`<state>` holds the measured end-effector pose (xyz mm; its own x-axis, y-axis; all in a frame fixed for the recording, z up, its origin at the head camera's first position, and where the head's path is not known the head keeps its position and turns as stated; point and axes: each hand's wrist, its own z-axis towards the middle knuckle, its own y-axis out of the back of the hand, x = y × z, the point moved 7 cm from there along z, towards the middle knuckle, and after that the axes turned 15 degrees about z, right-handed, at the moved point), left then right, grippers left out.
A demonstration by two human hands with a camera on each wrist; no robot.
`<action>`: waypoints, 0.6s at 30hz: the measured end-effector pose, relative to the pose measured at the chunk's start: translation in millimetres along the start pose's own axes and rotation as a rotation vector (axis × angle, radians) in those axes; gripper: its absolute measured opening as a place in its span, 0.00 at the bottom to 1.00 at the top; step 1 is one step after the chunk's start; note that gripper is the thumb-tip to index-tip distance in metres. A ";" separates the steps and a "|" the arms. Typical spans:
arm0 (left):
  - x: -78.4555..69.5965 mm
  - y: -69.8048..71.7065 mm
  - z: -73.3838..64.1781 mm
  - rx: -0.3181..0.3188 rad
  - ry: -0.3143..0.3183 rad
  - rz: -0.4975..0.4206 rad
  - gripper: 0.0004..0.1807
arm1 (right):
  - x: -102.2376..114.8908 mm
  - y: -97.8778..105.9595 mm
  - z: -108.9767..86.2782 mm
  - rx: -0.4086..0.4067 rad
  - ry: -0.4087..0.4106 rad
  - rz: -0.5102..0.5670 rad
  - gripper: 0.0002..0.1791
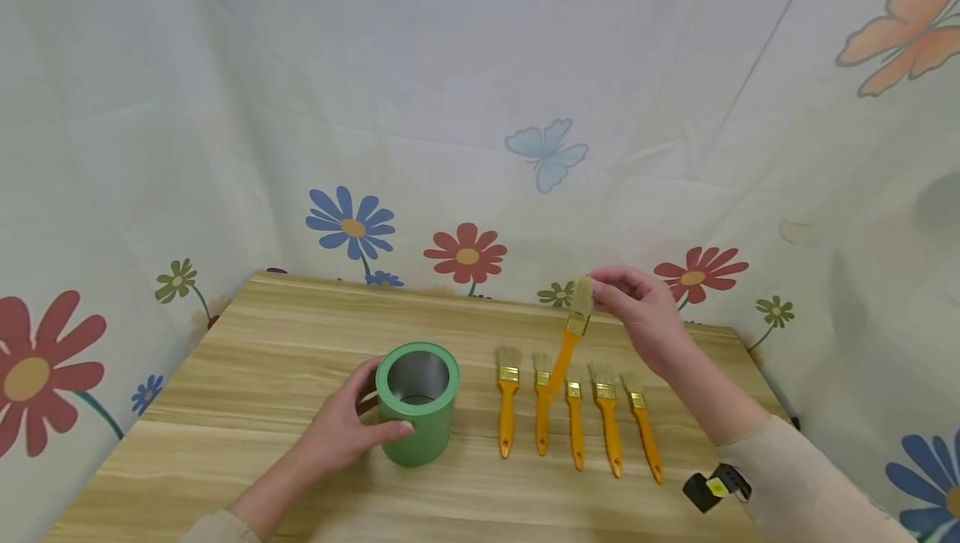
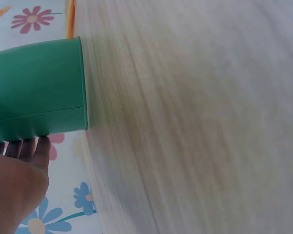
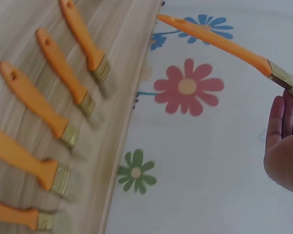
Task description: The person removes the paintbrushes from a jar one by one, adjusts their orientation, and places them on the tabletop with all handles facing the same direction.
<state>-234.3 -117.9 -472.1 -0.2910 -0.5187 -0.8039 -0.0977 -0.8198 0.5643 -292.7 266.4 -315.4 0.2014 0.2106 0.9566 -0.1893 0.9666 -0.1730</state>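
A round green can (image 1: 420, 439) stands upright on the wooden table, its top uncovered and its grey inside showing. My left hand (image 1: 336, 430) holds it from the left, with the thumb across the near side and the fingers behind. The left wrist view shows the can's green wall (image 2: 36, 85) with fingertips at it. Raised above the table, a paintbrush (image 1: 567, 351) with an orange handle hangs handle-down and tilted. My right hand (image 1: 651, 322) pinches it by the pale bristles. In the right wrist view the raised brush (image 3: 224, 45) is apart from the others.
Several orange-handled paintbrushes lie in a row right of the can, bristles away from me, from the leftmost brush (image 1: 507, 410) to the rightmost brush (image 1: 645, 435). Behind the wooden table (image 1: 315, 318) hangs a flower-printed cloth (image 1: 420, 110). A small black device (image 1: 712, 489) is at my right sleeve.
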 end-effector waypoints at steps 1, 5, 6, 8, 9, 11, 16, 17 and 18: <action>0.1 -0.2 0.0 0.000 0.001 0.001 0.50 | -2.0 5.1 -1.3 -0.006 -0.009 -0.013 0.06; 1.3 -0.5 0.4 0.001 0.007 0.004 0.50 | -9.2 24.6 -7.4 -0.020 -0.040 -0.068 0.06; 1.6 -0.5 0.4 0.001 0.010 0.001 0.50 | -10.9 29.6 -8.8 -0.020 -0.045 -0.077 0.07; 2.0 -0.3 0.7 -0.002 0.009 -0.004 0.50 | -14.1 39.6 -11.7 -0.024 -0.051 -0.099 0.08; 2.1 -0.2 0.8 -0.002 0.006 -0.006 0.50 | -15.6 44.9 -13.2 -0.028 -0.053 -0.108 0.09; 2.4 -0.3 1.0 -0.002 -0.003 -0.006 0.50 | -18.2 55.4 -16.3 -0.036 -0.054 -0.131 0.11; 4.0 -0.2 1.1 -0.003 -0.019 0.001 0.50 | -23.0 81.0 -25.3 -0.064 -0.072 -0.216 0.15; 4.2 -0.2 1.0 -0.003 -0.019 0.001 0.50 | -23.9 86.1 -27.0 -0.069 -0.077 -0.231 0.16; 4.4 -0.2 1.1 -0.003 -0.019 0.001 0.50 | -25.0 91.5 -28.4 -0.076 -0.081 -0.237 0.16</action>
<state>-236.6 -119.8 -475.5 -0.3093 -0.5147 -0.7997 -0.0950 -0.8200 0.5645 -287.7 353.7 -361.9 0.1535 -0.0320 0.9876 -0.0725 0.9964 0.0436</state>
